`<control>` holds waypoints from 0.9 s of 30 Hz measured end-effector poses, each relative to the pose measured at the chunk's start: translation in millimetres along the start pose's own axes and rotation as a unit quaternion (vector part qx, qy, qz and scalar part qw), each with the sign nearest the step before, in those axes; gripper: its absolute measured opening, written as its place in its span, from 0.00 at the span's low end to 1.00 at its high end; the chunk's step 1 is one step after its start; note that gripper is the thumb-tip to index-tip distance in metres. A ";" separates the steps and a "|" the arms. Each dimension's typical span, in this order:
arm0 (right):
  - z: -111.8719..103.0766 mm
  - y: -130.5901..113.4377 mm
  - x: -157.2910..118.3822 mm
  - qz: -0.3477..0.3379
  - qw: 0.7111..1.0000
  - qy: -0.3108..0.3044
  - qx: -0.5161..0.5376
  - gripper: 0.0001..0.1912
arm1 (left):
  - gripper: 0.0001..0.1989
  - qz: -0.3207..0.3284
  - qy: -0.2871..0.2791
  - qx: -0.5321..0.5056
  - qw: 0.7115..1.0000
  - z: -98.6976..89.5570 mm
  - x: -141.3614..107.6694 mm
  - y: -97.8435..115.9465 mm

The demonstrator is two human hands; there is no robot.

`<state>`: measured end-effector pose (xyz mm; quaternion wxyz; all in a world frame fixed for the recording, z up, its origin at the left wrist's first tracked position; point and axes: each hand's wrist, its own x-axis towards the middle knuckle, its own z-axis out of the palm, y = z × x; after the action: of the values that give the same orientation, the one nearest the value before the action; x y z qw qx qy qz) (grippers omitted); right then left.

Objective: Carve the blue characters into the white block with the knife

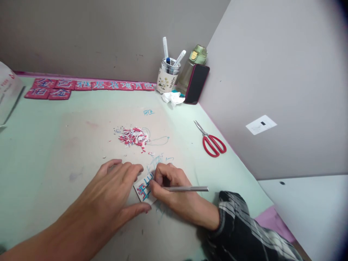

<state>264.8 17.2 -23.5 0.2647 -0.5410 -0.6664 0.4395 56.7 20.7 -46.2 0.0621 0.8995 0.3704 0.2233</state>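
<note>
A small white tile (139,187) with a blue and red character lies tilted on the brown board. My left hand (116,192) curves around its left side, thumb at the lower edge and index finger near the upper corner. My right hand (176,185) is closed on a craft knife (190,189) with a slim silver handle pointing right. The knife's tip is hidden behind my fingers at the tile's face. Just beyond my hands sits a pile of red and white shavings (134,136). Blue pen marks (157,159) show on the board above the tile.
Red tiles with pale characters (106,85) line the back edge. At the back right stand a jar of markers (166,78), a green bottle (186,74), a phone (197,84) and crumpled tissue (173,98). Red-handled scissors (210,141) lie right, beside the wall. A white bag (9,94) is left.
</note>
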 end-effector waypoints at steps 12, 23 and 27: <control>1.0 0.9 1.2 0.011 0.999 0.009 0.050 0.14 | 0.32 -0.072 -0.046 -0.071 0.994 6.3 -3.4 10.4; 1.0 7.6 3.4 -0.003 0.990 0.039 0.133 0.14 | 0.29 -0.096 -0.049 -0.111 0.988 8.2 -12.2 6.8; 0.7 5.6 2.6 0.004 0.994 0.025 0.106 0.13 | 0.30 -0.093 -0.046 -0.123 0.987 7.6 -12.3 5.8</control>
<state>266.2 19.6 -29.1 0.3357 -0.5237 -0.6065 0.4952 56.1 8.4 -55.8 0.2102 0.8559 0.4187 0.2187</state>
